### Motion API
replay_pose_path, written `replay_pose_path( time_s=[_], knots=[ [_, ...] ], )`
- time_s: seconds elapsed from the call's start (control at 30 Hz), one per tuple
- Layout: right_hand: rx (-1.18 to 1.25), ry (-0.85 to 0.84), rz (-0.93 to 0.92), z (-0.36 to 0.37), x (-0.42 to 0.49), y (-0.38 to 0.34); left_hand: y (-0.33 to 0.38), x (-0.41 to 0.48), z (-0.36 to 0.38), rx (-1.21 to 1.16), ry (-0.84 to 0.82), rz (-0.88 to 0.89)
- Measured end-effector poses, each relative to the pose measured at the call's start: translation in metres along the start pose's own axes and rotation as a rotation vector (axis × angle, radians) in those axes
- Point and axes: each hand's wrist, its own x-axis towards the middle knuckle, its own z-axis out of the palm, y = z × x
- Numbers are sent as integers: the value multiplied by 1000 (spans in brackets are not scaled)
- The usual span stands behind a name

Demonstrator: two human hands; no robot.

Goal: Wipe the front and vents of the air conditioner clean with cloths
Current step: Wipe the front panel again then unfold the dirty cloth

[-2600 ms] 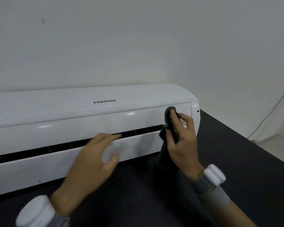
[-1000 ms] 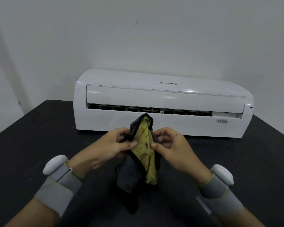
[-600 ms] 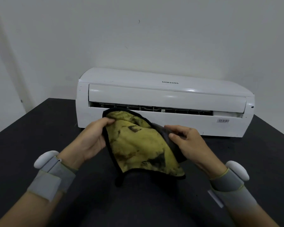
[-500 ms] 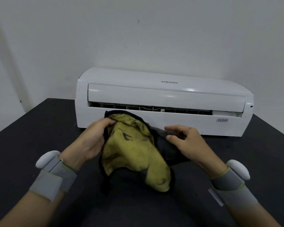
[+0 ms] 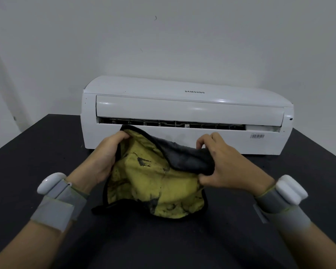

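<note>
A white air conditioner lies on a black table, its flap raised over the dark vent slot. In front of it I hold a cloth, yellow with dark stains on one side and dark grey on the other, with a black hem. My left hand grips the cloth's left edge near its top corner. My right hand pinches the folded grey part on the right. The cloth sags between both hands above the table, apart from the unit.
The black table runs out to both sides and toward me. A pale wall stands right behind the unit. A barcode sticker sits on the unit's lower right front. Both wrists carry grey bands with white pods.
My right hand left the unit's right end and I stepped back. Both hands took the bunched cloth and spread it open; a grey fold now lies over its right side.
</note>
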Motion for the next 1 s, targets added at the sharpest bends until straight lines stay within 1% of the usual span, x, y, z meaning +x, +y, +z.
replay_pose_path(
  time_s=[0.07,0.23,0.47,0.57,0.63,0.73,0.8,0.9,1.0],
  knots=[
    [15,91,-43,0,5,1,1,3,0,27,35,34],
    [-8,314,-53,8,24,6,2,7,-7,119,122,123],
    [-29,452,23,19,56,9,-5,18,-25,205,215,296],
    [96,493,50,20,71,9,-7,24,-32,229,205,352],
    [167,502,64,22,76,8,-8,27,-35,303,173,375],
    [204,461,26,26,79,7,-9,31,-41,464,164,408],
    [212,382,-86,28,74,5,-8,32,-46,503,185,403],
    [220,154,-262,30,60,2,-3,32,-57,452,166,317],
    [239,-29,-320,36,41,-2,-5,27,-72,507,111,229]
  ],
)
